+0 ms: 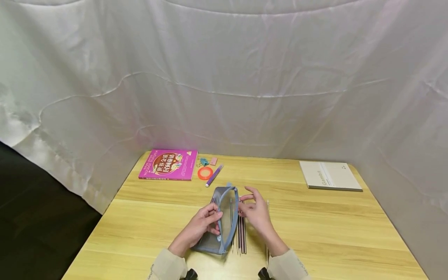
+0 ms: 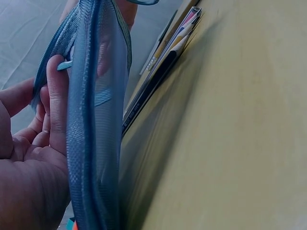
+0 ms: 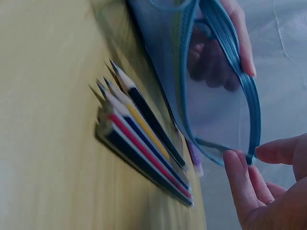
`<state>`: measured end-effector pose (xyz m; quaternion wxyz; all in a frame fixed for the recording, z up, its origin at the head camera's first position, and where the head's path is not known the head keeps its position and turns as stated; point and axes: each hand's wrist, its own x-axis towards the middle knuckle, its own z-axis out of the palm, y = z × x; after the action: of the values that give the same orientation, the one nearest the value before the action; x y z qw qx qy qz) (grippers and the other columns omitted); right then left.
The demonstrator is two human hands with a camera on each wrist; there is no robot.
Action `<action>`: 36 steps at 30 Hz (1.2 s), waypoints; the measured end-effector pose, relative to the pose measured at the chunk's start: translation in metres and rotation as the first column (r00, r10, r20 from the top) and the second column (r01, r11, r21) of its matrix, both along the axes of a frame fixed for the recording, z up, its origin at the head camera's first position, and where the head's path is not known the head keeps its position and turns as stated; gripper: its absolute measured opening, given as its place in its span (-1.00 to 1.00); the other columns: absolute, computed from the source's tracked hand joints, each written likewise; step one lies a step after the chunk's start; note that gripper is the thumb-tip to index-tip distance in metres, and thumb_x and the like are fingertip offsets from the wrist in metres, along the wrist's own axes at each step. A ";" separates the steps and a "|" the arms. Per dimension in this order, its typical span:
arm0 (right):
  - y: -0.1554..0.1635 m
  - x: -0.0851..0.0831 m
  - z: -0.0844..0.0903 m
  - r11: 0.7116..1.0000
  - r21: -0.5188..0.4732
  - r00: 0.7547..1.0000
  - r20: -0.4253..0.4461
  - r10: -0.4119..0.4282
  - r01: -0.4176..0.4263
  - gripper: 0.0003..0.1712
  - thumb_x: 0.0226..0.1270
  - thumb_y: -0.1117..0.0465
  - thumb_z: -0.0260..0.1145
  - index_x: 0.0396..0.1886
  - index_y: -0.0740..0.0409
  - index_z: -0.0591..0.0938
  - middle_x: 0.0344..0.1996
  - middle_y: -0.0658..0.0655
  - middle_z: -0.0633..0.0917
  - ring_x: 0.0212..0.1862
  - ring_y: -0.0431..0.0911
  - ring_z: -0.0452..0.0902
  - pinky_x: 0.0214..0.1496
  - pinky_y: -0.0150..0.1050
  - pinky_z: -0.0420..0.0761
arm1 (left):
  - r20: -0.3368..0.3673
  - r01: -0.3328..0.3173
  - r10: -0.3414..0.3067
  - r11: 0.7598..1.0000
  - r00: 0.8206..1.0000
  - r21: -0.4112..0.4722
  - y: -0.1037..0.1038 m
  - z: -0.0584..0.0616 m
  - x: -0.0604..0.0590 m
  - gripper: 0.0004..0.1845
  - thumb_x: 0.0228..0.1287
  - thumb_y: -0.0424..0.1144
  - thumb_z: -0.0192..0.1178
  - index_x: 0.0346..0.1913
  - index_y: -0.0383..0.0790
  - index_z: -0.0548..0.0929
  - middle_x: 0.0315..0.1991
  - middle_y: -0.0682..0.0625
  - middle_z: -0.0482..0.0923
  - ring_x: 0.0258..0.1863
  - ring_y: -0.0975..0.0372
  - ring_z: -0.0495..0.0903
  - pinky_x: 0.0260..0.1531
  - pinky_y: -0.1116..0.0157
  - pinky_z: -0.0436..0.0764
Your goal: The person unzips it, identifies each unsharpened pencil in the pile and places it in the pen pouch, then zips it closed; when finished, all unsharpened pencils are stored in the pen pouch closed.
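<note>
Your left hand [image 1: 203, 224] gripped the near-left edge of the grey-blue mesh pencil case [image 1: 220, 219], fingers curled round its zipper rim, as the left wrist view showed with the fingers [image 2: 56, 103] hooked over the mesh [image 2: 91, 120]. The case lay in the middle of the table [image 1: 332, 233], its mouth open and facing up.

Your right hand [image 1: 254, 210] sat at the case's right rim, thumb and forefinger pinching the zipper edge while the other fingers spread loosely; the right wrist view showed the fingertips [image 3: 237, 172] meeting on the blue zipper band [image 3: 249, 110].

A row of pencils [image 1: 241, 233] lay side by side on the table just beside the case's right side, partly under your right hand; in the right wrist view their sharpened tips [image 3: 112, 79] pointed the same way. One more thin stick [image 1: 267, 225] lay apart, to the right of your right wrist.

At the far edge lay a pink book [image 1: 169, 165], with an orange tape roll [image 1: 205, 173], a purple pen [image 1: 214, 175], a small pink eraser [image 1: 213, 161] and a teal clip [image 1: 203, 161] near it. A grey notebook [image 1: 329, 175] lay at the far right. A white sheet [image 1: 224, 77] hung behind the table.
</note>
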<state>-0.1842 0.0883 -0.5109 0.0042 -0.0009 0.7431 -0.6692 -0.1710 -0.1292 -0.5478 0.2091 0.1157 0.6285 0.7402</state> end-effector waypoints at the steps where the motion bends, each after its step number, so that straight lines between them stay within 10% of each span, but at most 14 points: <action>1: 0.003 -0.001 0.001 1.000 0.014 1.000 0.000 -0.011 0.011 -0.26 0.34 0.50 0.34 0.49 0.21 0.37 0.05 0.39 0.60 -0.22 0.14 0.75 -0.21 -0.11 0.85 | -0.001 -0.002 0.002 1.000 1.000 -0.001 0.000 0.000 0.000 -0.82 0.57 -0.19 0.15 -0.13 -0.19 0.41 -0.34 0.06 0.47 -0.45 0.30 0.59 -0.42 0.34 0.79; 36: 0.017 -0.004 -0.032 0.937 0.342 0.995 0.085 0.051 -0.077 -0.26 0.06 0.57 0.45 0.32 0.34 0.51 -0.17 0.24 0.65 -0.52 -0.13 0.59 -0.51 -0.29 0.71 | 0.017 -0.033 0.034 0.999 0.999 -0.037 -0.013 0.001 -0.005 -0.82 0.57 -0.17 0.15 -0.13 -0.18 0.41 -0.34 0.06 0.47 -0.43 0.28 0.57 -0.38 0.33 0.78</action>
<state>-0.1877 0.1053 -0.5429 0.0537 0.0008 0.8476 -0.5280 -0.1757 -0.1425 -0.5467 0.2044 0.0948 0.6420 0.7328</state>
